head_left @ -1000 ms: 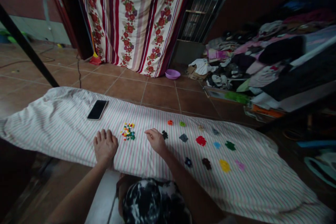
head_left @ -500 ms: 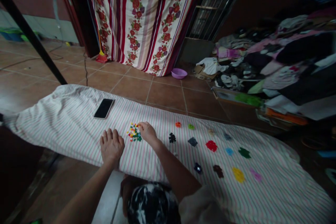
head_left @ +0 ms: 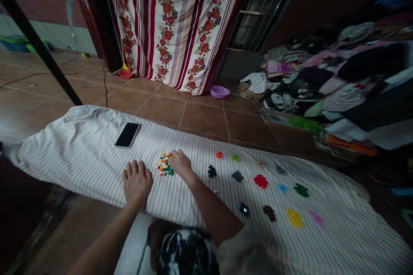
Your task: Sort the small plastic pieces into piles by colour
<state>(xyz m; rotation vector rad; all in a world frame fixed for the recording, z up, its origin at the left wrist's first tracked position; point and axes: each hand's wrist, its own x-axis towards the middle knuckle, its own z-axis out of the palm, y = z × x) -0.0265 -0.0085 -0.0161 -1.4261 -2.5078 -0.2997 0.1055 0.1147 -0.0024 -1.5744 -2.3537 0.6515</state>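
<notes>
On a striped cloth (head_left: 97, 167), my left hand (head_left: 137, 181) lies flat with its fingers stretched out, holding nothing. My right hand (head_left: 180, 163) is at the right edge of a mixed pile of small coloured pieces (head_left: 165, 166). Its thumb and forefinger are pinched together; whatever is between them is too small to make out. Farther right lie single-colour heaps of such pieces, among them black (head_left: 212, 171), orange (head_left: 219, 154), red (head_left: 260, 181), yellow (head_left: 294, 218), brown (head_left: 269, 213) and dark green (head_left: 301, 189).
A phone (head_left: 128, 134) lies on the cloth beyond my left hand. Past the cloth's far edge are a tiled floor, a purple basin (head_left: 220, 92) and a hanging flowered curtain (head_left: 174, 25). Clothes are heaped (head_left: 348, 81) at the right. A dark pole (head_left: 38, 43) slants across the left.
My right hand has shifted very slightly left over the mixed pile, its fingers still pinched. The left hand stays in place.
</notes>
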